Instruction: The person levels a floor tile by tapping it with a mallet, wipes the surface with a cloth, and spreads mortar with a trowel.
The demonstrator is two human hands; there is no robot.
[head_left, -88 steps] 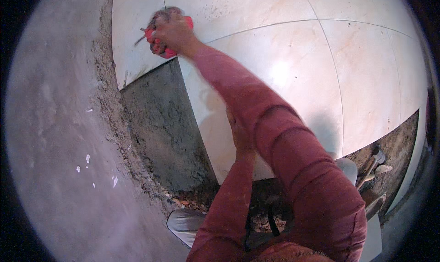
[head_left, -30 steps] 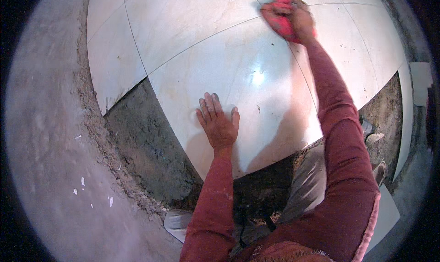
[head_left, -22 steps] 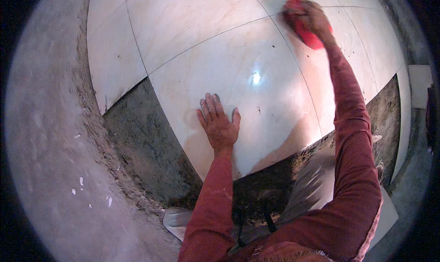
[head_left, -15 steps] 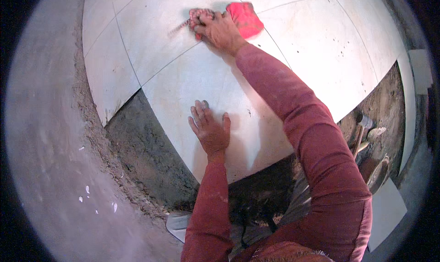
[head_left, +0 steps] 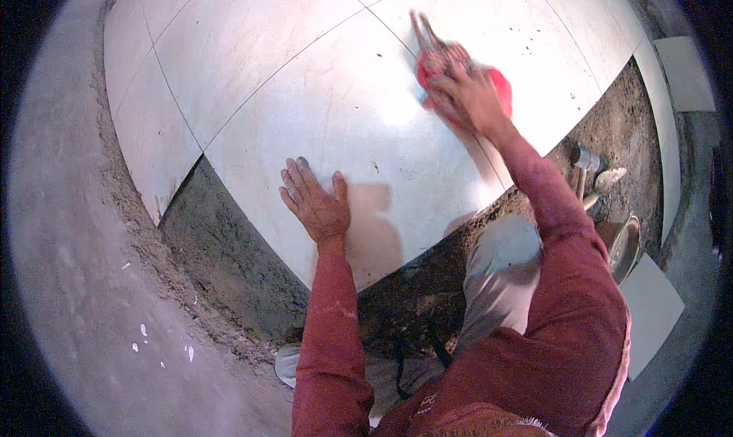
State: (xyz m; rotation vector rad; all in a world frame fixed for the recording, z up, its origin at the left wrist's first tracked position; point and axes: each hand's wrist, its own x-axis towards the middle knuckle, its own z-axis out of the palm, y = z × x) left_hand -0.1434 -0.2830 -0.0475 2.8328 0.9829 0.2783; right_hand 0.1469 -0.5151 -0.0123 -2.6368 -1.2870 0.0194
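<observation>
Perhaps specks (head_left: 527, 53) near the right hand (head_left: 475, 99), clamped on red cloth (head_left: 501, 90), could scratch the tile (head_left: 305, 112) if dragged; left hand (head_left: 319, 208) spread flat.

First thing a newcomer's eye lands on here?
Probably the bright red cloth bunched in the right hand, upper right of centre, over pale floor tiles. Next, the left hand spread flat on a tile, left of centre. Then the mallet on bare ground at right.
</observation>
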